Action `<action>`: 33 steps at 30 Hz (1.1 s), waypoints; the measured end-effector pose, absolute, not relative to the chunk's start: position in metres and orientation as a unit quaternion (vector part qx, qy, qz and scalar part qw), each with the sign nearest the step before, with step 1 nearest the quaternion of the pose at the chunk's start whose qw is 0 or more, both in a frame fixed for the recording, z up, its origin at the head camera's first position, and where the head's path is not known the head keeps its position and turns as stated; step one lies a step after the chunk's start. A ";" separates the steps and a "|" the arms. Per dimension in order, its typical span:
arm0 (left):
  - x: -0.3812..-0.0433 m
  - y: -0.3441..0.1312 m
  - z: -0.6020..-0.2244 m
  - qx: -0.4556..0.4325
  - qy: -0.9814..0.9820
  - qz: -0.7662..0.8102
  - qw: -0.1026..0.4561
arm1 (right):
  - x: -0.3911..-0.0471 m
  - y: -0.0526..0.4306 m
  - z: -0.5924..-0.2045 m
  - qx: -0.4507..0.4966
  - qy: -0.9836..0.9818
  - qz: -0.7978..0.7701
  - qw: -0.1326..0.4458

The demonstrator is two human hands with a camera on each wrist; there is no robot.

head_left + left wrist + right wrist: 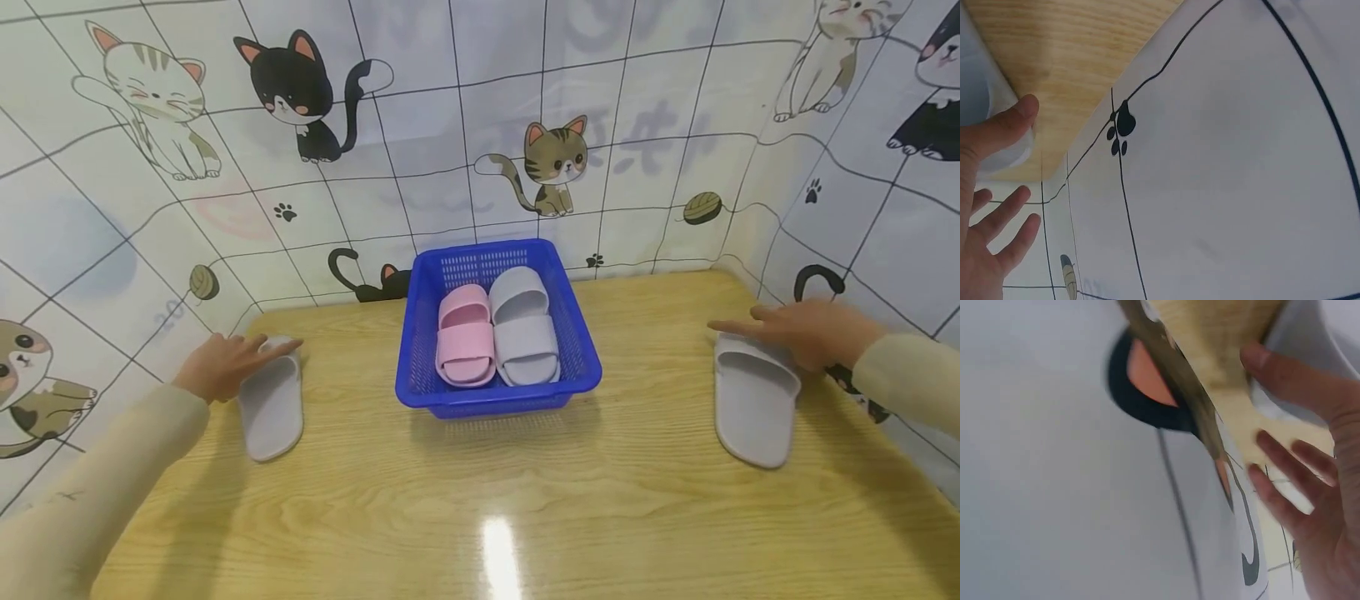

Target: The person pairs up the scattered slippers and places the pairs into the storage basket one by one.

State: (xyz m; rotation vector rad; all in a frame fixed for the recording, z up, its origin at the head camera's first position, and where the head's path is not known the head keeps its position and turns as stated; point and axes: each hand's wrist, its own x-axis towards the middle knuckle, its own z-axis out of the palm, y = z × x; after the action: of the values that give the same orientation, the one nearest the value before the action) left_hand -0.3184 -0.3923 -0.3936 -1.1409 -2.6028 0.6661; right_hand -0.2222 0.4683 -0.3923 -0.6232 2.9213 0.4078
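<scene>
At the left of the table lies a light grey slipper (272, 412). My left hand (225, 365) is over the outer side of its strap end, fingers extended. In the left wrist view the thumb (1013, 125) overlaps the slipper's edge, while the other fingers are spread apart. A second grey slipper (753, 408) lies at the right. My right hand (817, 332) reaches over its far end from the right, index finger stretched across. The right wrist view shows the thumb (1291, 378) beside that slipper, with the other fingers relaxed and apart.
Between the hands, a blue plastic basket (498, 404) stands near the back wall. Inside it, a pink slipper (467, 342) is beside a grey slipper (527, 337). A cat-patterned sheet (450, 192) covers the walls around the wooden table (360, 500) on three sides.
</scene>
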 end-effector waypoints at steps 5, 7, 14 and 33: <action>-0.320 -0.401 -0.409 -0.413 -0.859 0.243 0.182 | -0.226 0.471 -0.404 -0.321 0.925 0.201 -0.007; -0.321 -0.403 -0.412 -0.414 -0.852 0.260 0.185 | -0.226 0.472 -0.406 -0.350 0.910 0.220 -0.032; -0.322 -0.404 -0.406 -0.412 -0.856 0.278 0.145 | -0.220 0.469 -0.405 -0.360 0.906 0.216 -0.046; -0.325 -0.397 -0.391 -0.404 -0.873 0.259 0.080 | -0.226 0.458 -0.405 -0.411 0.888 0.193 -0.074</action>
State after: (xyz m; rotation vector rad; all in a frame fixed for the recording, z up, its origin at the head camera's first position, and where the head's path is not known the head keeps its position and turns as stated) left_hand -0.3253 -0.3970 -0.3910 -1.2100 -2.6130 0.7760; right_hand -0.2255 0.4579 -0.4046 -1.3558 2.9290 0.6352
